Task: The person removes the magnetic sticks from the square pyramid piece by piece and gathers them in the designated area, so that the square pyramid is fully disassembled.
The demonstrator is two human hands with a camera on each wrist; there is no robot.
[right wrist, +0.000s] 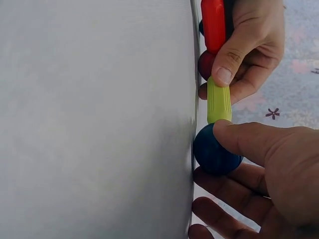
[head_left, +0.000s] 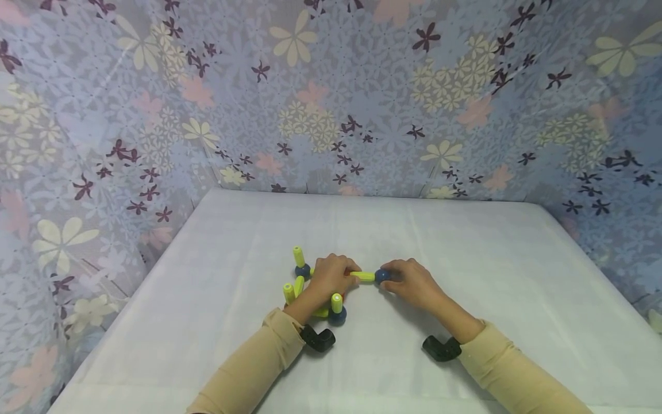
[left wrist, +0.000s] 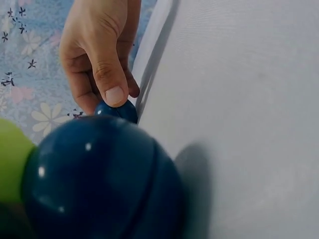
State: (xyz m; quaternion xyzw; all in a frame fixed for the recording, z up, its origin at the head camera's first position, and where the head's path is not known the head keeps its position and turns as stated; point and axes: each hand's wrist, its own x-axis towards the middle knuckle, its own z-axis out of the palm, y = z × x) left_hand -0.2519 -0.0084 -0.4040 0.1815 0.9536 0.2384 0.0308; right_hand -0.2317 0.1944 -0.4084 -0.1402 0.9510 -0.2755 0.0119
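Observation:
Near the middle of the table, a yellow-green rod point(head_left: 366, 277) links my two hands. My left hand point(head_left: 333, 275) pinches it by its left end, beside a dark red ball point(right wrist: 206, 65) and a red rod point(right wrist: 214, 25). At its other end is a blue ball point(head_left: 383, 276), which my right hand point(head_left: 412, 283) grips between thumb and fingers. Around my left wrist stand more joined pieces: a front blue ball point(head_left: 337, 315) with an upright yellow-green rod point(head_left: 337, 303), and a back blue ball point(head_left: 302, 271) with another. In the left wrist view, the front ball hides my left hand.
A white cloth covers the table point(head_left: 465, 241). Behind and beside it hangs a flowered curtain point(head_left: 331, 86). Each wrist carries a black camera mount, one on the left point(head_left: 318, 339) and one on the right point(head_left: 441, 348).

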